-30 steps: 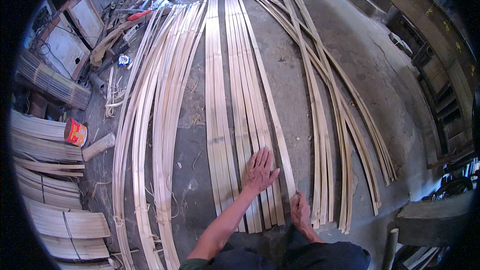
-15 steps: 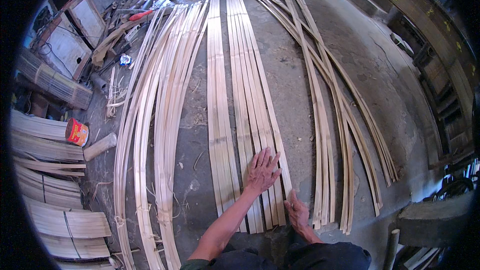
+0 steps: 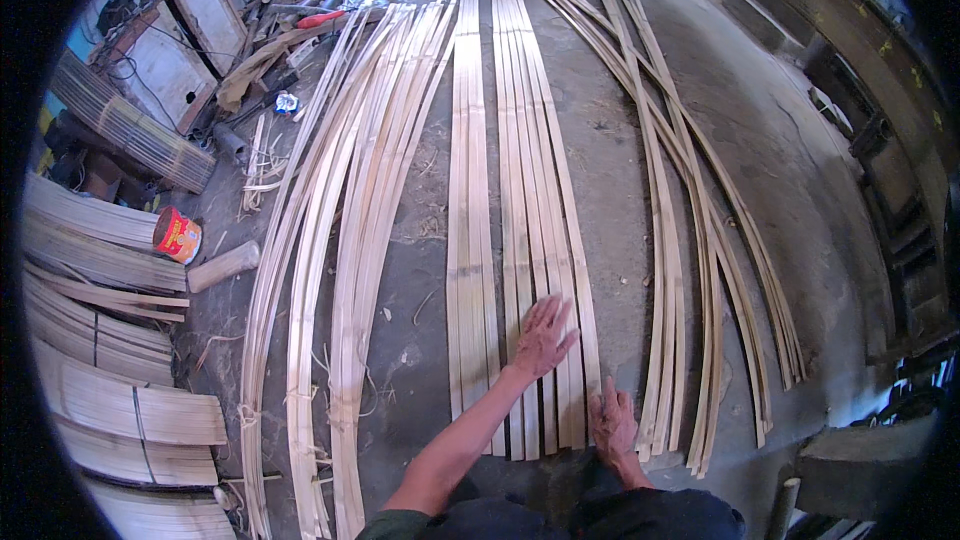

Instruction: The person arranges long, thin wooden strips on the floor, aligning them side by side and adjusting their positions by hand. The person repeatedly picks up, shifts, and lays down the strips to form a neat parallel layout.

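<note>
The right hand (image 3: pixel 612 422) is laid flat, fingers spread, on the near ends of the middle slats (image 3: pixel 530 240), apparently to keep them pressed to the floor (image 3: pixel 620 140). Just beyond, the left hand (image 3: pixel 541 337) is also spread open on the same slats, gripping nothing. The slats (pale, flat split bamboo, long and thin) are laid side by side, running away. To the left, bowed strips (image 3: pixel 330 240) are gathered; a red tin (image 3: pixel 177 235) stands by stacked bundles (image 3: pixel 110 390).
</note>
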Demonstrator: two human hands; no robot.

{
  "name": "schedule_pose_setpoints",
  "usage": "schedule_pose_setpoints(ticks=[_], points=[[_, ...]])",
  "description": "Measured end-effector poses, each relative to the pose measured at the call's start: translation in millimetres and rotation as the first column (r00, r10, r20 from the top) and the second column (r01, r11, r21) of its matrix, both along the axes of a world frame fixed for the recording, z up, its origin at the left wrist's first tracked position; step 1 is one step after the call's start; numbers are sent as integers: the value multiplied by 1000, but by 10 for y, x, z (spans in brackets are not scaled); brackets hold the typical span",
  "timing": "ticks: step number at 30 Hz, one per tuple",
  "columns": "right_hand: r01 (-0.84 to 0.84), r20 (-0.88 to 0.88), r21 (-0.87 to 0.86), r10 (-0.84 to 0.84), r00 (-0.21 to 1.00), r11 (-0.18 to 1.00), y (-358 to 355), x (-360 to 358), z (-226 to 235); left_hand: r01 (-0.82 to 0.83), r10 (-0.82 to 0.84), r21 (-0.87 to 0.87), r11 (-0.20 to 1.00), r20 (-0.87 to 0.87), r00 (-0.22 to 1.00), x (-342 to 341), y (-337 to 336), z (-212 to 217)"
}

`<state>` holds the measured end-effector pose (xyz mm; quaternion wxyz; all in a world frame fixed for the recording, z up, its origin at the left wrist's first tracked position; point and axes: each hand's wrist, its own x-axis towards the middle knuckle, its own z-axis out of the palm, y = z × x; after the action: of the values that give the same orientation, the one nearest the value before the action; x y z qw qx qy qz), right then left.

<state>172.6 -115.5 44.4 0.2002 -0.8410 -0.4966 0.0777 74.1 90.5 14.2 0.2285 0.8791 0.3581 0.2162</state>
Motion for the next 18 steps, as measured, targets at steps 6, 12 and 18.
schedule_pose_setpoints(ticks=[6, 12, 18], points=[[-289, -526, 232, 370, 766, 929, 327, -412, -124, -409, 417, -80, 909, 204, 886, -691, -154, 98], [-506, -490, 147, 507, 709, 850, 538, -935, -229, -505, 505, -1, 863, -22, 863, -1194, -450, 23], [-461, -532, 52, 415, 738, 886, 611, -1057, -205, -548, 537, -14, 836, -180, 824, -1315, -544, 51]])
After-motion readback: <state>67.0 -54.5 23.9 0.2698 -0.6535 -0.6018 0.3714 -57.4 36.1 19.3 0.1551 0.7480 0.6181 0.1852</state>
